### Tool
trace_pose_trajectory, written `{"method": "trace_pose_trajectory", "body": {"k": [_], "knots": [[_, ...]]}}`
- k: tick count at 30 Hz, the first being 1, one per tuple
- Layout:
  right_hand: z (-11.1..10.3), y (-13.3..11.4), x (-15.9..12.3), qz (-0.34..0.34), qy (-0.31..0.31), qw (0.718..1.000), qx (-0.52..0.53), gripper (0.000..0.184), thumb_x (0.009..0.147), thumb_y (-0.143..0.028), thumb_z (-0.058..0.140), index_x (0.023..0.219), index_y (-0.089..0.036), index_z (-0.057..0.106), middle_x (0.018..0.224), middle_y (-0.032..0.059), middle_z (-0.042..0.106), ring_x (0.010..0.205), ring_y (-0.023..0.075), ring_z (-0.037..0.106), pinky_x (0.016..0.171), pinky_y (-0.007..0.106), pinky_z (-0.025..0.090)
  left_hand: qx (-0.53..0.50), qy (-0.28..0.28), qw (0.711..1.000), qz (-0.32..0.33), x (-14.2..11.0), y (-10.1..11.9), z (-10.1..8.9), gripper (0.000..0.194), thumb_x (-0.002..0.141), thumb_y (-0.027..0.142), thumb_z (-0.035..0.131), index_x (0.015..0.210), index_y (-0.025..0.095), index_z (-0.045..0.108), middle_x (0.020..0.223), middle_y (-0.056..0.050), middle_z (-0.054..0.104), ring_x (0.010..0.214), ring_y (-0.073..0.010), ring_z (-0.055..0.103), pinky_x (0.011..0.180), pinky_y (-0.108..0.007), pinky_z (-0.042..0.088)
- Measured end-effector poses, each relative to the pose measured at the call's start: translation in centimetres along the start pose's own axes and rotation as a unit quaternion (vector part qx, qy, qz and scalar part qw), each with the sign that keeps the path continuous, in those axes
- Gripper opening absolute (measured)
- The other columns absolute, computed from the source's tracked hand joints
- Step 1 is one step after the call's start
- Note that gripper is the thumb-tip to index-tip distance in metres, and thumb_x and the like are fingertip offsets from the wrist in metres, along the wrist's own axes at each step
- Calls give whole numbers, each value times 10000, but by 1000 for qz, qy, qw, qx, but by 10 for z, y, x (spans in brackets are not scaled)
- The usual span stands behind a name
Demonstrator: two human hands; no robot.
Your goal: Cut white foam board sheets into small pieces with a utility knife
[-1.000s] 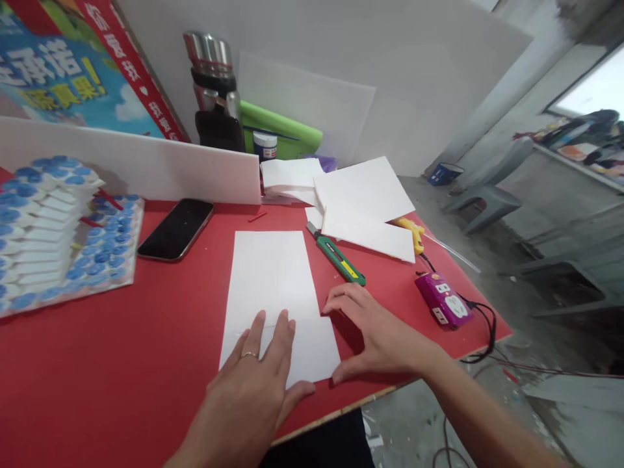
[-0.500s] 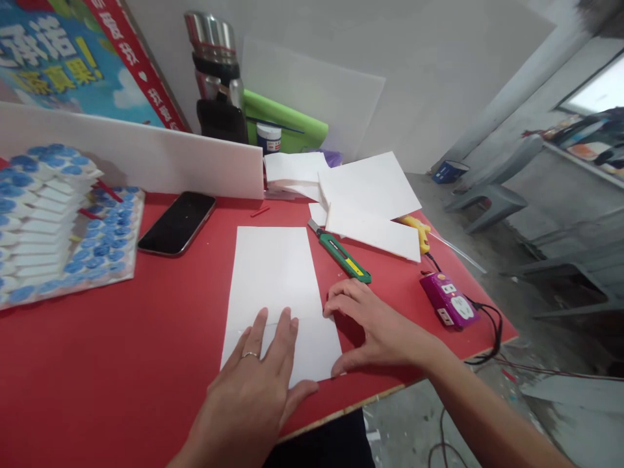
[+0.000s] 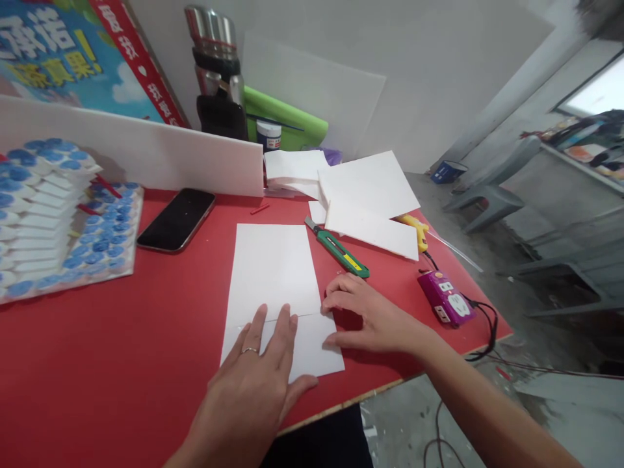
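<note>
In front of me a white rectangular board (image 3: 273,270) lies on the red table, with a thin line running across it at about two thirds of its length. My left hand (image 3: 256,377) rests flat over the line and the near part, fingers spread. At the board's right edge is my right hand (image 3: 361,315), fingers curved and thumb apart, fingertips touching the edge near the line's end. It grips nothing that I can see. Just beyond that hand lies a green utility knife (image 3: 341,252), its blade end pointing away to the left.
A phone (image 3: 178,220) and a blue-and-white model (image 3: 43,221) are on the left. White board pieces (image 3: 373,188) lie at the back right, by a yellow glue gun (image 3: 418,231). A purple power socket box (image 3: 446,298) with cables sits near the table's right edge.
My right thumb has moved up from the board's near right corner toward the fingers, and the line across the board shows more plainly. The left hand stays in place.
</note>
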State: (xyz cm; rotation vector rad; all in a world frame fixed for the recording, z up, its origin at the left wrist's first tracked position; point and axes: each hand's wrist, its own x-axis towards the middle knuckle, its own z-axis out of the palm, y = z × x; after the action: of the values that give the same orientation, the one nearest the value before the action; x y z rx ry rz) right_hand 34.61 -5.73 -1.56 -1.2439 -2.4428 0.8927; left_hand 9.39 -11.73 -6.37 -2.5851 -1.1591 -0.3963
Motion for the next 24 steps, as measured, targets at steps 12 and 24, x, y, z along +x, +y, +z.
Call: {"method": "trace_pose_trajectory", "body": {"k": [12, 24], "knots": [[44, -14, 6, 139, 188, 971, 56, 135, 854, -111, 600, 785, -224, 570, 1247, 102, 571, 1248, 290, 515, 1031, 514, 435, 20, 6, 1000, -7, -2, 2, 1, 625, 1064, 530, 398, 1337, 58, 705, 1439, -155, 650, 1272, -423, 648, 887, -473, 618], [45, -22, 13, 175, 191, 964, 59, 180, 803, -79, 567, 719, -228, 513, 1346, 104, 560, 1329, 311, 468, 1082, 569, 360, -40, 9, 999, -32, -9, 3, 13, 597, 1017, 549, 510, 1385, 112, 683, 1517, -135, 585, 1324, -433, 607, 956, -485, 591]]}}
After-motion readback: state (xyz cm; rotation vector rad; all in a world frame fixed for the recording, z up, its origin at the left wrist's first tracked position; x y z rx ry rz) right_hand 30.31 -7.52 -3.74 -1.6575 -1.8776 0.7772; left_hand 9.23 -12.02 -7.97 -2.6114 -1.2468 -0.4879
